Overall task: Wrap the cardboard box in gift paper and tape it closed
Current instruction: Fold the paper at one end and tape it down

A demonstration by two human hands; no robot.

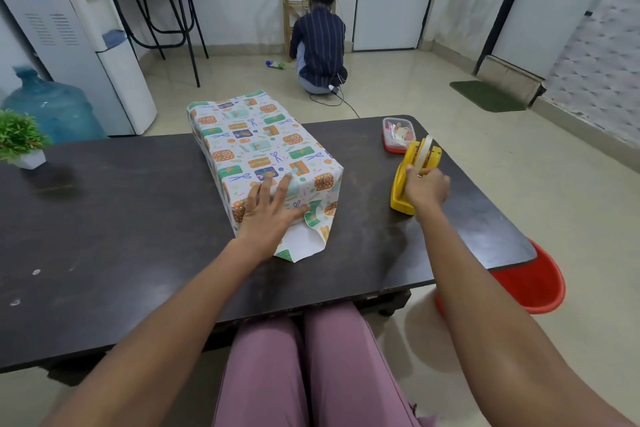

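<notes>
— On the dark table [104, 218], where does the box stand, and how will it handle?

— The wrapped box [263, 149] lies lengthwise at mid-table. I judge it light and stiff; the gift paper [304, 243] is thin, slick and creases easily. Press on the near end face, over the folded flaps.

— State of each hand?

— My left hand [273, 208] lies flat, fingers spread, pinning the near fold. My right hand [426, 189] curls round the yellow tape dispenser [403, 191], apparently pinching the tape end.
</notes>
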